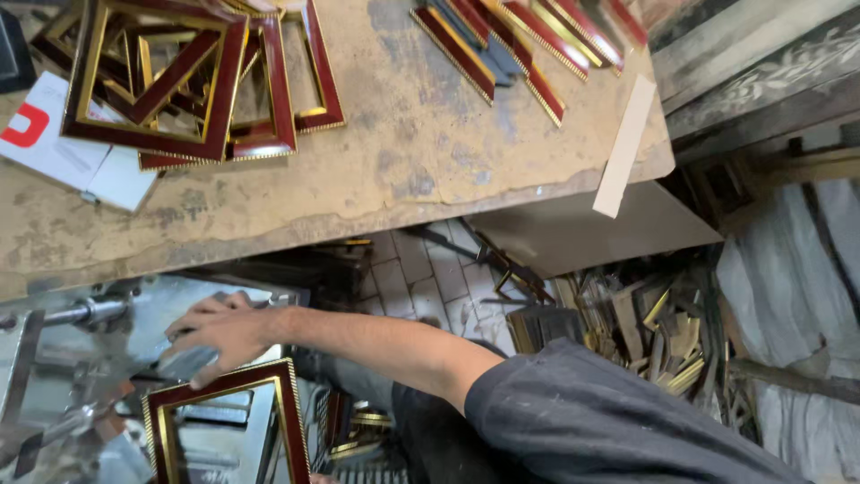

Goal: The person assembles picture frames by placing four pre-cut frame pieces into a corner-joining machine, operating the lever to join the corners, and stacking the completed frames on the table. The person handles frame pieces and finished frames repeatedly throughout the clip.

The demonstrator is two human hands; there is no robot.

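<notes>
My right hand [219,336] reaches left across my body, arm stretched out from a dark grey sleeve [609,421]. It grips the upper rail of a dark red picture frame with gold inner trim [291,408]. The frame lies on a grey metal machine [98,314] at the lower left. My fingers spread over the frame's top corner and onto the metal behind it. My left hand is out of sight.
A worn wooden workbench [403,161] fills the top, bearing a stack of finished red-and-gold frames [170,81], loose moulding strips [520,40], a pale wooden strip [623,148] and white papers [54,143]. Moulding offcuts [654,332] lie heaped on the tiled floor [417,282].
</notes>
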